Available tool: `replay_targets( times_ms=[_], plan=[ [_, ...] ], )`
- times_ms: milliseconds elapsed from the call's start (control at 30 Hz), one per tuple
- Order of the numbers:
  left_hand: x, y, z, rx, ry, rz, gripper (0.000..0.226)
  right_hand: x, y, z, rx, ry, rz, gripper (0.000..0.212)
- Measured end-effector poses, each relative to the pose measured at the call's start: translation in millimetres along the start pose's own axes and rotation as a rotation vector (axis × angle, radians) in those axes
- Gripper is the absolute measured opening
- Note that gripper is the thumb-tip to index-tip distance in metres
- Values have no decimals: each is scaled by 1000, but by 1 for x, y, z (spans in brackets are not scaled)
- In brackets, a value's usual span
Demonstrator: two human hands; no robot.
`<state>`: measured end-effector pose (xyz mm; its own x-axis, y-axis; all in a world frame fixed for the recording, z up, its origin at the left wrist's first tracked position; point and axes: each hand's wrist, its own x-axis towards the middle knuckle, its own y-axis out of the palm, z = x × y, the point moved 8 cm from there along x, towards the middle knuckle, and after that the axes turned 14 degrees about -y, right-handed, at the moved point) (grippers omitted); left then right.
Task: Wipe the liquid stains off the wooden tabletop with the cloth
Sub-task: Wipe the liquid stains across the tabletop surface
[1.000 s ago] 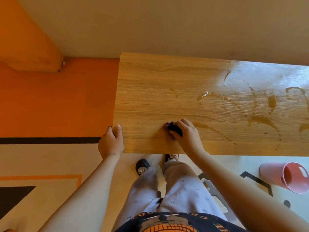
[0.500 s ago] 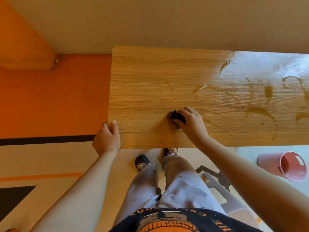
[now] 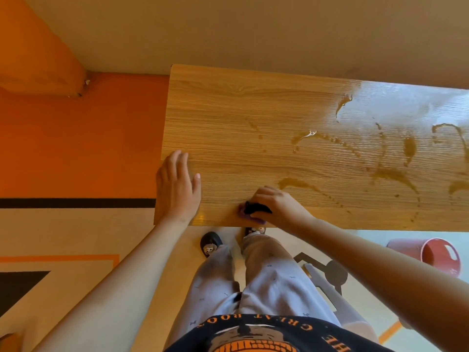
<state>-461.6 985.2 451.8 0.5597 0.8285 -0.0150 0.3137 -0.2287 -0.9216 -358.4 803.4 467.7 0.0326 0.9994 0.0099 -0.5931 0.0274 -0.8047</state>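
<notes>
1. The fingers (image 3: 265, 193) of the right hand (image 3: 284, 209) curl round the dark cloth (image 3: 255, 209), by the near edge of the tabletop (image 3: 228, 118).
2. The left hand (image 3: 177, 184) lies flat at the near left corner (good for steadying).
3. I'd press down and sweep right over the brown stains (image 3: 299, 184).

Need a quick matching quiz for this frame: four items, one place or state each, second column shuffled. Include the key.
Column 1
1. left hand
2. cloth
3. liquid stains
4. pink bucket

Column 2
A. on the floor, off to the right
B. laid flat, fingers straight, at the left end of the tabletop
C. spread over the middle and right of the wood
D. gripped by the right hand near the front edge

Pairs: 1-B, 2-D, 3-C, 4-A
</notes>
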Motion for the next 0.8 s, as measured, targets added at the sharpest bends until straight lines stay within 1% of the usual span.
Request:
replay_targets(
  times_ms=[100,233,300,400,500,533,600,700,800],
  plan=[
    [11,18,-12,-1,-22,27,48,29,-18,-22,-42,34,-64,23],
    [11,24,-10,14,-68,2,47,66,-39,-51,-37,41,-103,24],
    [11,24,-10,21,-62,0,47,80,-56,-73,-41,112,-156,24],
    [13,24,-10,27,-71,-1,47,90,-83,-116,-42,298,-253,27],
    [13,24,-10,17,-73,0,46,82,-88,-119,-73,353,-307,23],
    [13,24,-10,17,-74,1,46,76,-82,-109,-77,341,-307,22],
    [14,24,-9,10,-79,6,47,62,-58,-79,-35,253,-260,24],
    [14,24,-10,0,-89,4,49,38,-20,-32,61,78,-115,26],
    [14,24,-12,17,-94,11,49,26,-2,-18,127,-11,14,26]
  ],
)
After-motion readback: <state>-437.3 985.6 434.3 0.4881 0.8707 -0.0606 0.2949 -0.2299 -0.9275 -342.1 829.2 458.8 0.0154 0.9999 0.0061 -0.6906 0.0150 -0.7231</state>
